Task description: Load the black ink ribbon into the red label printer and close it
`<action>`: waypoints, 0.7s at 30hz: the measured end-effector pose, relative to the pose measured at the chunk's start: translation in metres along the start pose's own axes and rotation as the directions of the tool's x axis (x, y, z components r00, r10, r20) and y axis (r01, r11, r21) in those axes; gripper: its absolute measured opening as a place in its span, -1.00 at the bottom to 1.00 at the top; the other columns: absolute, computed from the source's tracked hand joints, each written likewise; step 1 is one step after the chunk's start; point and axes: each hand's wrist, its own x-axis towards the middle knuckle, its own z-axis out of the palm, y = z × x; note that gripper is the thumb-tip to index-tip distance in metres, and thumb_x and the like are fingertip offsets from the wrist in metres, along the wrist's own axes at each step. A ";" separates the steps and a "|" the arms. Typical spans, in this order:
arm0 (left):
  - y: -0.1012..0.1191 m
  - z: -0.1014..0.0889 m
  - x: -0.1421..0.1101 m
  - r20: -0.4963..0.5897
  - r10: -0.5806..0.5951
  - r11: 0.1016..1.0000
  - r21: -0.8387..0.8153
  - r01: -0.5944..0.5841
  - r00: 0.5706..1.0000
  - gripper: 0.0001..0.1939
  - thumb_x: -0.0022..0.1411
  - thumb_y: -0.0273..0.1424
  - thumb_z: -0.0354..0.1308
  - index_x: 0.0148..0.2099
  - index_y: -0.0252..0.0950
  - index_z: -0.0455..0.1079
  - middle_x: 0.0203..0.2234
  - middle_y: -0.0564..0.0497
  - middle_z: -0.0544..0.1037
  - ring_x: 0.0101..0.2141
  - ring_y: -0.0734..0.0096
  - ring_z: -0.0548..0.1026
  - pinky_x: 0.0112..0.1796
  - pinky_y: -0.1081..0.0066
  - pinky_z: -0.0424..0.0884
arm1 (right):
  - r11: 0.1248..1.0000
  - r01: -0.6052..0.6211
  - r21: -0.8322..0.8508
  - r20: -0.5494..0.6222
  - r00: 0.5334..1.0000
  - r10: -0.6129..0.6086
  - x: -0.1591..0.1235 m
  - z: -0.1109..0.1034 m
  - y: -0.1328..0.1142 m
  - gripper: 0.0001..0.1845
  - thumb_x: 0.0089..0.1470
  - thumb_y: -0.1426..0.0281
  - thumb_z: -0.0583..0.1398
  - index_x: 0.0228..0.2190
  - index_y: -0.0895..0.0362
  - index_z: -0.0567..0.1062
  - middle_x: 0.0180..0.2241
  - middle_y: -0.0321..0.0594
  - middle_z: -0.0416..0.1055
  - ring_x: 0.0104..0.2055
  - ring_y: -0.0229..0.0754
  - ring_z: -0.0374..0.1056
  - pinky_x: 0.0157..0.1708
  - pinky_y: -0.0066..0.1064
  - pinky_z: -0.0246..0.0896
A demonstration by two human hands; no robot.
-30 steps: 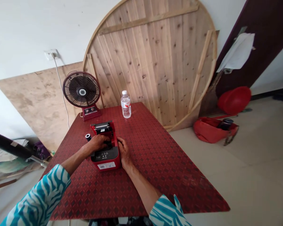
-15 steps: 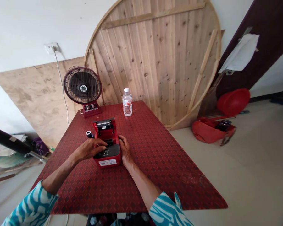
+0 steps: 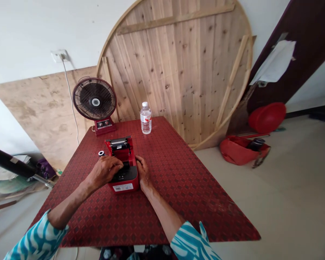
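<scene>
A small red and black label printer (image 3: 124, 172) sits on the red patterned table (image 3: 178, 187) with its lid (image 3: 120, 145) tipped open toward the far side. My left hand (image 3: 105, 170) lies over the printer's left side, fingers curled onto the black top by the open compartment. My right hand (image 3: 142, 173) presses flat against the printer's right side, fingers pointing away from me. A small black roll core (image 3: 101, 153) stands on the table just left of the lid, partly hidden by my left hand.
A red table fan (image 3: 95, 104) and a water bottle (image 3: 146, 118) stand at the table's far edge. A round wooden tabletop (image 3: 184, 65) leans on the wall behind. A red bag (image 3: 241, 152) and red basin (image 3: 267, 116) lie on the floor at right.
My left hand has slid from inside the open compartment back onto the printer's left front. The right hand has stayed against the right side. The camera view has shifted slightly.
</scene>
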 end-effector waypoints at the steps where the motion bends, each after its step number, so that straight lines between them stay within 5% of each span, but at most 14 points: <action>1: 0.003 0.000 -0.005 -0.033 0.054 0.998 0.042 -0.053 0.998 -0.75 0.32 -0.32 0.00 -0.28 -0.25 0.48 -0.38 -0.01 0.60 -0.31 0.33 0.50 -0.14 0.34 0.29 | 1.000 0.003 0.000 -0.001 1.000 -0.003 0.000 0.000 0.000 -0.63 0.08 0.18 0.12 -0.13 0.05 0.51 -0.09 -0.20 0.48 0.02 -0.06 0.32 0.03 -0.23 0.18; 6: 0.015 0.007 -0.026 -0.079 0.210 0.957 0.218 -0.189 0.974 -0.73 0.39 -0.35 -0.07 -0.25 -0.23 0.45 -0.36 0.01 0.60 -0.30 0.35 0.48 -0.03 0.26 0.18 | 1.000 0.024 -0.015 -0.002 1.000 -0.024 0.001 -0.001 -0.002 -0.65 0.06 0.19 0.11 -0.15 0.04 0.51 -0.11 -0.22 0.48 0.01 -0.06 0.32 0.04 -0.23 0.15; 14: 0.016 0.030 -0.046 -0.172 0.289 0.912 0.349 -0.216 0.942 -0.79 0.37 -0.39 -0.01 -0.21 -0.22 0.46 -0.31 0.01 0.61 -0.28 0.36 0.50 0.01 0.25 0.17 | 1.000 0.007 -0.021 -0.004 1.000 -0.007 0.004 -0.002 0.000 -0.60 0.04 0.16 0.12 -0.13 0.06 0.50 -0.08 -0.19 0.47 0.01 -0.04 0.33 0.07 -0.20 0.16; 21: 0.012 0.044 -0.057 -0.329 0.342 0.916 0.326 -0.234 0.880 -0.79 0.36 -0.51 -0.01 -0.13 -0.22 0.44 -0.28 0.04 0.60 -0.23 0.43 0.51 0.05 0.25 0.15 | 0.991 0.091 -0.102 0.027 0.996 -0.088 0.061 0.019 -0.025 -0.50 0.03 -0.02 0.13 -0.11 0.02 0.51 -0.01 -0.19 0.45 0.10 -0.01 0.28 0.13 -0.17 0.12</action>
